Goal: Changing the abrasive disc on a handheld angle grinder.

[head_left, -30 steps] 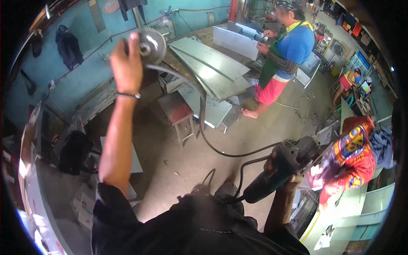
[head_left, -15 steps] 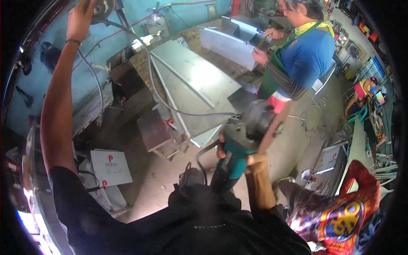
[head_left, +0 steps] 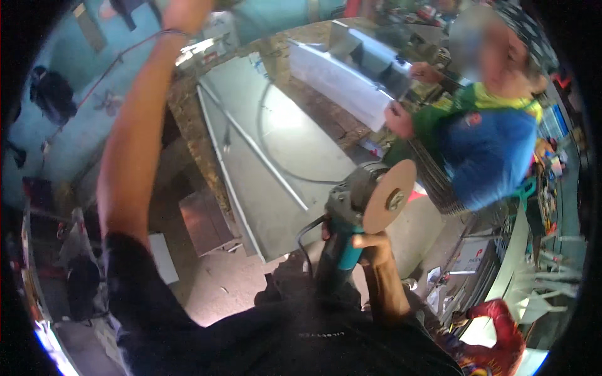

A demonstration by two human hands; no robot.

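A teal angle grinder (head_left: 348, 241) with a brown cutting disc (head_left: 392, 195) is held upright in front of my body by my right hand (head_left: 377, 249), whose fingers wrap round its body. Its disc faces to the right. From the grinder a dark cable (head_left: 269, 145) loops out over the metal sheet. My left hand (head_left: 187, 15) is raised high at the upper left, cut by the picture's top edge and blurred, so its fingers cannot be made out. Just ahead of the grinder lies a large grey metal sheet (head_left: 251, 119) with a long thin metal strip (head_left: 276, 170) on it.
On the right, a co-worker in a blue shirt (head_left: 495, 153) has both hands on a folded metal channel (head_left: 342, 84) on the wooden table (head_left: 188, 135). A brown box-like stool (head_left: 204, 219) stands below the table's left side. Another person's red sleeve (head_left: 501, 326) shows at the lower right.
My left hand has moved right toward the table's far side. The grinder has turned so its disc shows more. My view has shifted closer to the table, and the co-worker's head has turned toward me.
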